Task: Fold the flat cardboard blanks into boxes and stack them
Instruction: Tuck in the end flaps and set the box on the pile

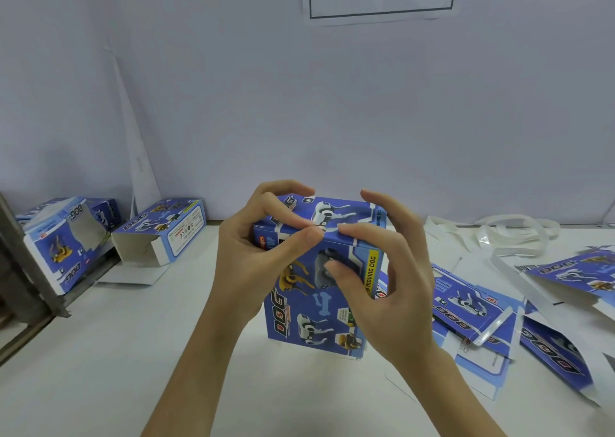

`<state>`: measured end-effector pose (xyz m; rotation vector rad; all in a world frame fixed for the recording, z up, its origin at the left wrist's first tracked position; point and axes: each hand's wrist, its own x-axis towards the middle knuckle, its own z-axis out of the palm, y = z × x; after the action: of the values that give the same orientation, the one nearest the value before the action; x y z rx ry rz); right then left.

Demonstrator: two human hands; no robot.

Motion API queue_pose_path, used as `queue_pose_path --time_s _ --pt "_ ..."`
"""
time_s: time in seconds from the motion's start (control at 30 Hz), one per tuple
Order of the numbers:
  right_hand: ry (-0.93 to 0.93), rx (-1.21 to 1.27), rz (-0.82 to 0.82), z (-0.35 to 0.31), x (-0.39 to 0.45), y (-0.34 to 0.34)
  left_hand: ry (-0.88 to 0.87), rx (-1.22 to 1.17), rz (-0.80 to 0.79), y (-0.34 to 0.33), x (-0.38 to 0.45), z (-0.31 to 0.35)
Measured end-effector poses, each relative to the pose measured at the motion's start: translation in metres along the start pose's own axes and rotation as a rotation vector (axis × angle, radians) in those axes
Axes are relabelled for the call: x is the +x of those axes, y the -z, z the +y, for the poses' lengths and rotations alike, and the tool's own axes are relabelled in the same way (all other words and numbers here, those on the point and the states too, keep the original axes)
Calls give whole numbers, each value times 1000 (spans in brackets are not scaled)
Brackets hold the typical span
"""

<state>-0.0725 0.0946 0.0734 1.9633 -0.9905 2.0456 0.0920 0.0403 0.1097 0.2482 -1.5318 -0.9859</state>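
Blue printed box (319, 290) stands upright at centre of the white surface (133, 353), held between both hands. Left hand (253, 253) grasps its upper left corner, thumb tip at the top front edge, fingers curled over the top. Right hand (382, 270) grasps the upper right side, thumb on the front panel, forefinger on the top edge. Flat blanks (482, 313) lie spread at right. Two folded boxes (159, 233) lie at left by the wall, one open-ended. White strapping (512, 233) lies coiled at far right.
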Motion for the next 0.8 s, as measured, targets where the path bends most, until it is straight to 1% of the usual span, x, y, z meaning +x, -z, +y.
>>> queue_pose_path --time_s 0.3,0.4,0.47,0.53,0.6,0.63,0.67,0.7,0.73,0.77,0.8 --pt "-25 26 -15 5 -2 -2 -44 68 30 2 1 -6" --pt "-34 24 -24 6 -1 1 -49 114 8 4 2 -8" --pt "-55 22 16 7 0 3 0 120 -54 5 1 -10" --pt "-86 41 42 8 2 5 125 81 -97 6 2 -13" --pt "-148 108 6 12 3 8 187 80 -86 7 2 -18" --pt "-215 169 -17 14 5 9 179 96 -80 8 1 -20" --pt "-331 241 -36 16 8 11 153 129 -82 9 2 -23" --pt "-505 337 -54 19 12 13 117 179 -94 12 2 -26" --pt "-716 449 -70 25 15 17 81 230 -121 14 3 -29" --pt "-921 545 -95 32 17 22 57 268 -162 15 3 -31" --pt "-1082 616 -121 39 17 27 56 288 -217 16 2 -34"
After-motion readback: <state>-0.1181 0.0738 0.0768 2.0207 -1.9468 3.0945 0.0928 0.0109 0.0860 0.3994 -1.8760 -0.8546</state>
